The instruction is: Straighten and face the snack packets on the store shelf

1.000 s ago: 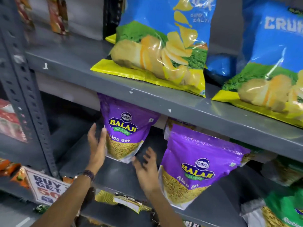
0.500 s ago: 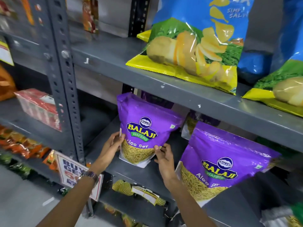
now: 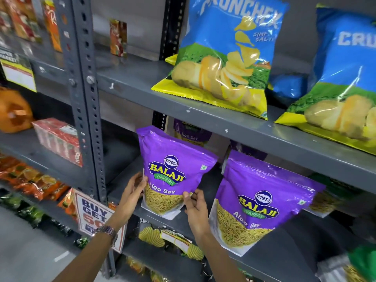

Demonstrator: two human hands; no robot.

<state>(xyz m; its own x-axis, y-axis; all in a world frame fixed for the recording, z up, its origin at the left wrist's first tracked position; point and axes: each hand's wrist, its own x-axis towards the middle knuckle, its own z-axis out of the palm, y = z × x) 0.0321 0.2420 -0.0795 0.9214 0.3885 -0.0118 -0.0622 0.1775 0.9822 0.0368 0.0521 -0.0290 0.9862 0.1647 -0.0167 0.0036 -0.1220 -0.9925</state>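
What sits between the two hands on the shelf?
In the head view, the lower part of the left Aloo Sev packet sits between the left hand and right hand, both touching it.

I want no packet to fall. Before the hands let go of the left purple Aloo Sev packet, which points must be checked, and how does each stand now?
1. Left hand on the left Aloo Sev packet: ok.
2. Right hand on its lower right corner: ok.
3. Label faces front: ok.
4. Packet upright: not ok, tilted.
5. Base flat on the shelf: cannot tell.
6. Right Aloo Sev packet straight: not ok, leaning.
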